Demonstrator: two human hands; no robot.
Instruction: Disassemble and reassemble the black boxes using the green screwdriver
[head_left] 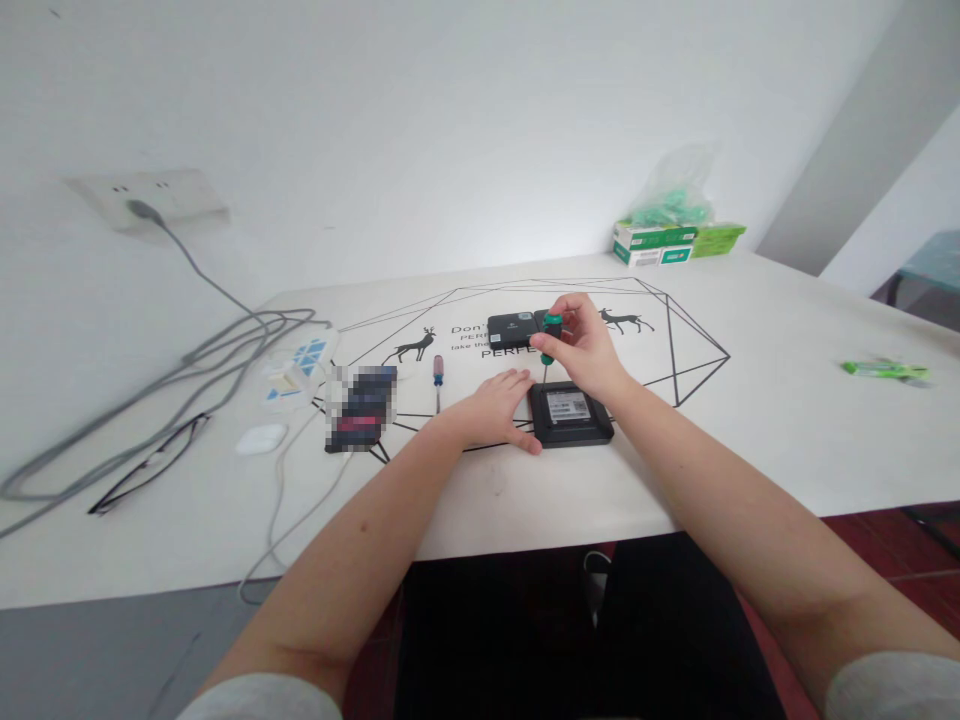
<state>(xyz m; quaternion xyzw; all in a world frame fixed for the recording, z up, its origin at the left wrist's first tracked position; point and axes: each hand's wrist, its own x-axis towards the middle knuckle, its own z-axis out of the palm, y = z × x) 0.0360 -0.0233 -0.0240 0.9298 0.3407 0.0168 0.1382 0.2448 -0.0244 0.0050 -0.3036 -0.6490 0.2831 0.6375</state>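
Observation:
My right hand (583,345) grips a screwdriver (551,335) with a green and black handle, held upright. Its thin shaft points down to the far left corner of a black square device (574,432) with a white label on top. Whether the tip sits in a screw is too small to tell. My left hand (499,412) lies low on the table at the device's left side, fingers stretched out and the thumb by its edge. Just beyond, a second black box (513,330) lies flat, partly behind the screwdriver and my right hand.
Another screwdriver (438,375) lies left of my hands, beside a blurred phone-like object (364,408). Farther left are a power strip (296,375), a white case (262,439), glasses (154,462) and grey cable. Green boxes (655,240) stand at the back wall; a green packet (886,372) lies right.

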